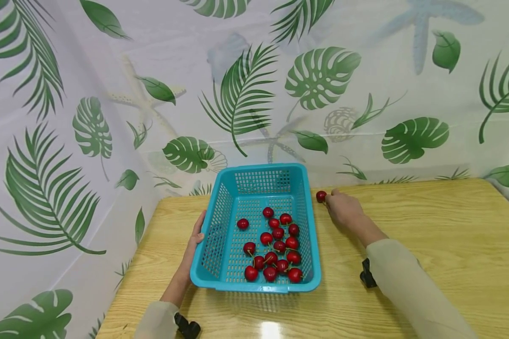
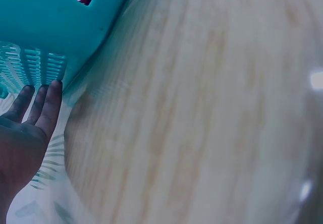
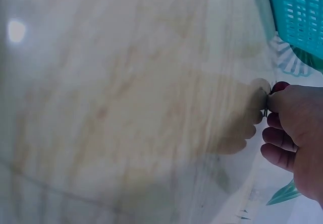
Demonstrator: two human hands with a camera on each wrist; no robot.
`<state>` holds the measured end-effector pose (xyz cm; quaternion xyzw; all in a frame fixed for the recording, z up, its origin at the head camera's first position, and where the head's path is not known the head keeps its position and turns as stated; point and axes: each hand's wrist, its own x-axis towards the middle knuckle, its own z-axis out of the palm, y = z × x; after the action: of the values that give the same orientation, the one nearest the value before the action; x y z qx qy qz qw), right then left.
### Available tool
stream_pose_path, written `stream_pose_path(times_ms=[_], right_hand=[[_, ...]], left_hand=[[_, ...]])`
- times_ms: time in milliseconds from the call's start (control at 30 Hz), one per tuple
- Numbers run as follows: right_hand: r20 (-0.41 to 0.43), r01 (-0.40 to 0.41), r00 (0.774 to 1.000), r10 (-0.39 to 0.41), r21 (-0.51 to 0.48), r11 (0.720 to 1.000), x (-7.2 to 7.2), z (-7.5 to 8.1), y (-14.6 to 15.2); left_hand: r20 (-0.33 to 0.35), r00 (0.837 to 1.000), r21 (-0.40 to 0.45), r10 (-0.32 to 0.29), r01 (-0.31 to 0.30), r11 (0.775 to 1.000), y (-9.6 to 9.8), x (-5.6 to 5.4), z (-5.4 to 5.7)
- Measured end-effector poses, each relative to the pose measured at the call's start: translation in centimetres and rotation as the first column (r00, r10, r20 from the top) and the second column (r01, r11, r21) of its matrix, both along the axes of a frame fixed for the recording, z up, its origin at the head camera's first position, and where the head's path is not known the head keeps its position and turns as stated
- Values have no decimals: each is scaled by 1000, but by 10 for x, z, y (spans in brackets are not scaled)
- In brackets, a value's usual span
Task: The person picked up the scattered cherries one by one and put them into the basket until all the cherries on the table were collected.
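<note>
A blue plastic basket with perforated walls stands on the table. Several red cherries lie inside it, mostly toward its right and front. Along the basket's left outer side is my left hand; in the left wrist view its fingers are fairly straight, with tips against the lattice wall. To the right of the basket's back corner, my right hand pinches a single dark red cherry by its stem. That cherry is partly hidden behind the thumb in the right wrist view.
The wooden table extends to the right of the basket and in front of it. White cloth printed with green leaves hangs behind the table and along its left. Black wrist straps show at both sleeves.
</note>
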<state>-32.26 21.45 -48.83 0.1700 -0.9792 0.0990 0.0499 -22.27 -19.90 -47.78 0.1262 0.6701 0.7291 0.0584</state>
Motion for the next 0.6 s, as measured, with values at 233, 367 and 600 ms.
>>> stream_pose_path(times_ms=[233,367,600], right_hand=[[-45,-59,997,63,89,994,6,-3,-3],[-57,-84,994,94,160,984,8,-4,-6],[-79,-40,995,59,218,975,12,-10,-5]], left_hand=[[15,1000,13,1,-1,1000,1,-1,0],[4,1000,12,11,-11,1000,0,-5,-2],[-26,1000,29,8,-8,1000,0,-10,-7]])
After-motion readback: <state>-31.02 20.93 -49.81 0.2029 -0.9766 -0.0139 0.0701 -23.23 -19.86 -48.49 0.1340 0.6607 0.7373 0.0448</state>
